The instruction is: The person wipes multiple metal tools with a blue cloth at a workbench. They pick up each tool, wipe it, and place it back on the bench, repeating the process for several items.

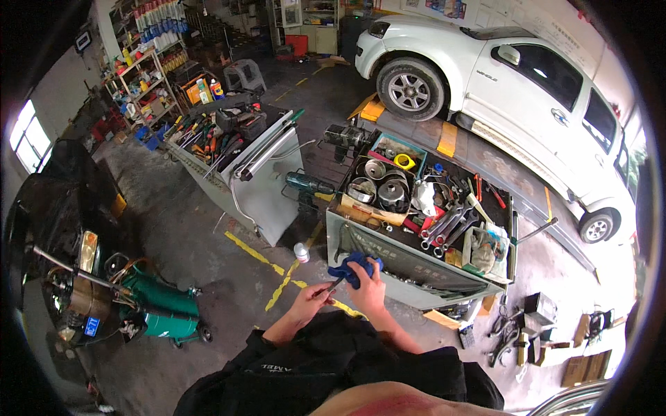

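The right hand (368, 288) held a blue rag (355, 267) tight, wiping the thin tool (331, 286) pinched in the left hand (309, 298).

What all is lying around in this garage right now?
pickup truck: one, white, top right on a ramp
tool cart: one, grey, centre, top full of wrenches and metal bowls
second tool cart: one, grey, left of centre, loaded with hand tools
oil drain tank: one, green, lower left
shelving: one, stocked with bottles, top left
plastic stool: one, grey, top centre
small bottle: one, white, on the floor
rag: one, blue, in the right hand
left hand: holds a thin tool
right hand: grips the rag
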Demonstrator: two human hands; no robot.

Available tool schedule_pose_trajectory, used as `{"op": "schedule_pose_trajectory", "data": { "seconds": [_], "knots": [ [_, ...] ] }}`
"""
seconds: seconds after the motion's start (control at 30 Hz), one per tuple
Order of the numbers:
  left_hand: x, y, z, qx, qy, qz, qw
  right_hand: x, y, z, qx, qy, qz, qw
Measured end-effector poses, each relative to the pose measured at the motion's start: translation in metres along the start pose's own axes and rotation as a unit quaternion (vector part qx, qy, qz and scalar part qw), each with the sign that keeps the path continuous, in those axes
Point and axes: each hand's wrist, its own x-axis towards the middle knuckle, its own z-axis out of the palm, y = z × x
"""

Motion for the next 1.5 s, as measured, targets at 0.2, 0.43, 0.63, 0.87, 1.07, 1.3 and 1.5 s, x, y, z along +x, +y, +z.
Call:
{"op": "schedule_pose_trajectory", "data": {
  "seconds": [0.2,0.43,0.63,0.87,1.07,1.3,1.5],
  "knots": [
    [-0.015,0.008,-0.043,-0.010,0.035,0.042,0.998,-0.026,-0.058,0.033,0.088,-0.095,-0.089,0.988],
    [-0.021,0.015,-0.088,0.073,-0.052,0.027,0.996,-0.015,-0.070,0.043,-0.046,0.003,0.005,0.999],
    [-0.031,0.031,-0.075,0.130,-0.066,0.031,0.989,-0.035,-0.088,0.056,-0.040,0.000,0.072,0.997],
    [-0.031,0.023,-0.086,0.209,-0.097,0.010,0.973,-0.060,-0.097,0.048,-0.106,0.021,-0.038,0.993],
    [-0.038,0.018,-0.070,0.139,-0.148,-0.002,0.979,-0.063,-0.083,0.041,-0.173,0.067,0.056,0.981],
    [-0.034,0.008,-0.071,0.105,-0.140,0.006,0.985,-0.098,-0.107,0.034,-0.111,-0.017,-0.028,0.993],
    [-0.023,0.008,-0.077,0.059,-0.189,-0.056,0.979,-0.078,-0.064,0.022,-0.237,0.050,0.011,0.970]
  ]
}}
